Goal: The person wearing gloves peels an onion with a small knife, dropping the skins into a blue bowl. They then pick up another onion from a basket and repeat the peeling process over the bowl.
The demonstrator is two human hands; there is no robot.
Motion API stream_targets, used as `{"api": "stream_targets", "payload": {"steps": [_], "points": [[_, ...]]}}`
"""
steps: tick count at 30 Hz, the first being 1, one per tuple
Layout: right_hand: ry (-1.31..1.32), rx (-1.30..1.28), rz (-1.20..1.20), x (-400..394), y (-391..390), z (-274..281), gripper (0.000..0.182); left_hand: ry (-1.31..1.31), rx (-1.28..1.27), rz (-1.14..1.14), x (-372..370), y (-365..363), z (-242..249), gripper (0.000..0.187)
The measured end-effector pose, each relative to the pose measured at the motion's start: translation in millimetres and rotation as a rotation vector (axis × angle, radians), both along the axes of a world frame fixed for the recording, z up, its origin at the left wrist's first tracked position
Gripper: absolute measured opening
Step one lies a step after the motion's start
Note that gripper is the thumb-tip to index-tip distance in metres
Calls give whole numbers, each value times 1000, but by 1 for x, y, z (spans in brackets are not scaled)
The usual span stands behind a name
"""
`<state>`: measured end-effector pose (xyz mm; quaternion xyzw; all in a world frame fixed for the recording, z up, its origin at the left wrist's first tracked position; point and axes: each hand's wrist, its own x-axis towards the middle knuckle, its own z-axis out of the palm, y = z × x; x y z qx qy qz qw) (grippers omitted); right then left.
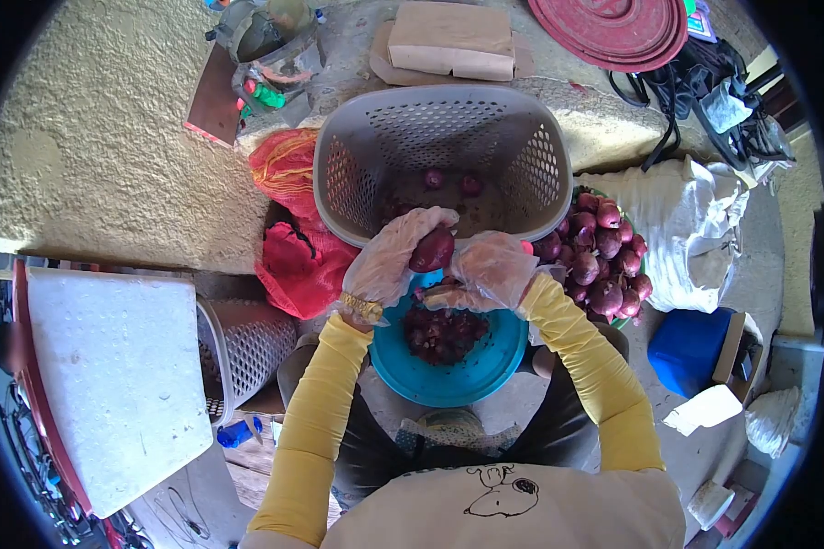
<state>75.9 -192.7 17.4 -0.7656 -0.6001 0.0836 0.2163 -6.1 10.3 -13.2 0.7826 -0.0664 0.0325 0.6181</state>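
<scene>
My left hand [395, 254], in a clear plastic glove, is closed around a red onion [433, 250]. Close beside it on the right, my gloved right hand [493, 271] has its fingers closed; what they hold, if anything, is hidden. Both hands are over the blue basin [449, 388], which contains dark red peelings [445, 337]. Beyond them stands a grey perforated basket [441, 95] with a few onions [471, 186] inside. Many red onions [604, 242] are heaped just right of my right hand.
Red mesh sacks [295, 265] lie left of the basket, white sacks [696, 229] at the right. A white foam board [119, 375] and another perforated basket [254, 352] are at the left. A blue container [689, 351] is at the right. Cardboard [450, 38] lies beyond the basket.
</scene>
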Motion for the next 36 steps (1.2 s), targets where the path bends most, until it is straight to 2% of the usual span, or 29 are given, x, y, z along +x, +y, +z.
{"api": "stream_targets", "payload": {"steps": [1,2,4,5,7,10,14,16,17,18,19,20,22,23,25,28,31,36], "points": [[-30,36,13,-1,1,-3,57,232,-454,54,1,-3,-10,41],[-30,37,14,-1,0,-2,57,231,-453,55,2,-5,-19,41],[11,-258,8,-5,-2,1,58,262,-588,245,6,-8,-21,44],[12,-258,7,-7,-1,0,58,263,-588,244,4,-4,-22,44],[-9,-357,-43,-12,3,-4,61,498,-876,194,1,-2,12,49],[33,-273,-17,-13,0,-3,63,497,-909,234,2,-4,17,54],[73,-353,23,-8,2,14,63,452,-909,190,2,0,6,55],[115,-174,-66,-3,0,15,67,444,-802,237,1,0,3,57],[115,-174,-66,1,0,16,67,443,-802,236,2,2,-17,57],[132,-155,-139,4,0,17,68,289,-539,218,3,5,-50,53],[151,-136,-213,6,0,18,69,137,-277,197,4,3,-53,52],[150,-137,-214,6,-1,19,69,136,-278,196,0,5,-54,52],[30,-15,-361,7,-3,21,74,-364,433,70,-7,8,-12,60],[37,65,-365,9,-5,18,76,-364,433,69,-8,11,-17,60],[20,75,-370,10,-5,13,76,-255,444,3,-8,14,-24,76],[-15,86,-362,9,-7,15,76,-313,509,30,-9,13,-23,73],[-27,100,-341,9,-6,13,76,-265,511,19,-11,12,-29,74],[-24,79,-322,10,-6,13,73,-255,444,3,-11,12,-27,73]]}}
